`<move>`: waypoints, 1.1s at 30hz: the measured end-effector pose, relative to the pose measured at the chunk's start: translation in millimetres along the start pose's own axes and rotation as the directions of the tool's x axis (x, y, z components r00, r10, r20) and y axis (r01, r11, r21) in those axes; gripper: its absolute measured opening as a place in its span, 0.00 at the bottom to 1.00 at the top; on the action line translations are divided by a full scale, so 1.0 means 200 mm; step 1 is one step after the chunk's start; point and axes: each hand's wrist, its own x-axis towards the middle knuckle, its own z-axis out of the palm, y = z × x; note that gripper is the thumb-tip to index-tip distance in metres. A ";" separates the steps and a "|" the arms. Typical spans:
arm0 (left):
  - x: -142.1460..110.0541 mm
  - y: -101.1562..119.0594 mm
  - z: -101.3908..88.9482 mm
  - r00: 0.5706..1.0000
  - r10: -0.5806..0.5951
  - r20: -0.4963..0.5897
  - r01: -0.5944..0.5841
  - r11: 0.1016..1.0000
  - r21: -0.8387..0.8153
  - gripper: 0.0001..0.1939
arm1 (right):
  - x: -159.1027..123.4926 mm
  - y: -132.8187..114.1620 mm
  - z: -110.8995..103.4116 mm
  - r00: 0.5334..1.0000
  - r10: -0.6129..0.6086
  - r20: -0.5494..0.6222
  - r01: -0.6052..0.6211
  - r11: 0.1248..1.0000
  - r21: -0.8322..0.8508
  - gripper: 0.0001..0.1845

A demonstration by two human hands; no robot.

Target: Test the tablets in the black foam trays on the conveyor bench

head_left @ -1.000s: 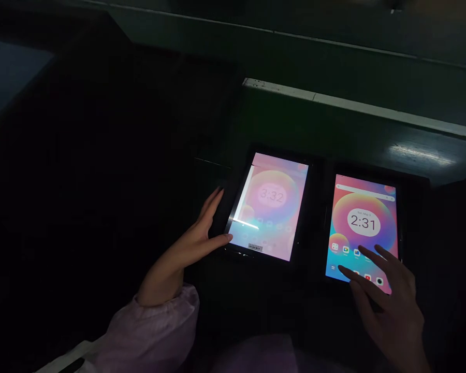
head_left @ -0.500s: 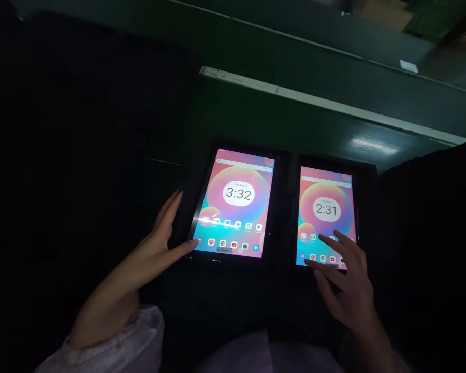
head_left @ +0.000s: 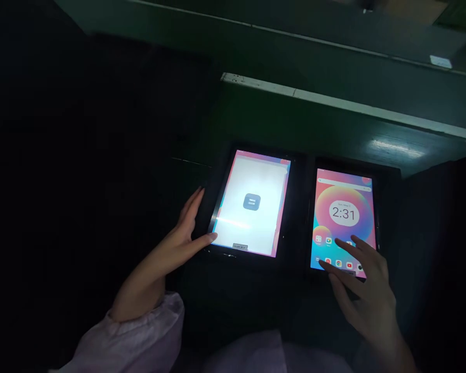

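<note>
Two lit tablets lie side by side on a dark surface. The left tablet [head_left: 250, 204] shows a white screen with a small grey icon in its middle. My left hand [head_left: 180, 241] rests at its lower left corner, fingers stretched along the edge and thumb tip on the screen's corner. The right tablet [head_left: 344, 220] shows a colourful home screen with a clock reading 2:31. My right hand [head_left: 363, 287] hovers over its lower edge, fingers spread, with fingertips at the bottom row of icons.
A dark green bench [head_left: 334, 129] with a pale strip [head_left: 345, 106] along its raised edge runs behind the tablets. Pink sleeves [head_left: 140, 336] cover my forearms. The room is dark and the left side shows nothing discernible.
The left tablet's home screen with the 3:32 clock has given way to a white screen with a grey icon. The view shifted slightly; both hands keep their places at the tablets.
</note>
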 end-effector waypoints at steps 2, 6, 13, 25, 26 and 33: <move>0.00 -0.01 0.00 1.000 -0.021 0.009 0.021 1.000 0.005 0.54 | 0.00 0.00 0.01 1.000 -0.004 -0.001 0.004 1.000 0.001 0.11; 0.01 -0.02 0.00 0.999 -0.049 0.005 0.049 0.999 -0.001 0.56 | -0.01 0.01 0.00 1.000 0.011 -0.011 -0.011 1.000 0.009 0.11; 0.11 0.09 -0.01 0.975 -0.095 -0.203 0.049 0.975 -0.218 0.45 | 0.11 0.11 -0.16 0.955 0.243 -0.172 -0.247 0.969 -0.002 0.10; 0.30 0.17 0.00 0.770 -0.286 -0.571 -0.247 0.691 -0.679 0.04 | 0.12 0.33 0.04 0.852 0.343 -0.395 -0.408 0.909 -0.090 0.13; 0.29 0.20 0.00 0.728 -0.328 -0.602 -0.252 0.689 -0.680 0.03 | 0.11 0.34 0.04 0.841 0.371 -0.394 -0.450 0.884 -0.128 0.13; 0.25 0.30 -0.02 0.601 -0.459 -0.654 -0.232 0.683 -0.693 0.19 | 0.11 0.35 0.07 0.882 0.387 -0.269 -0.443 0.876 -0.192 0.16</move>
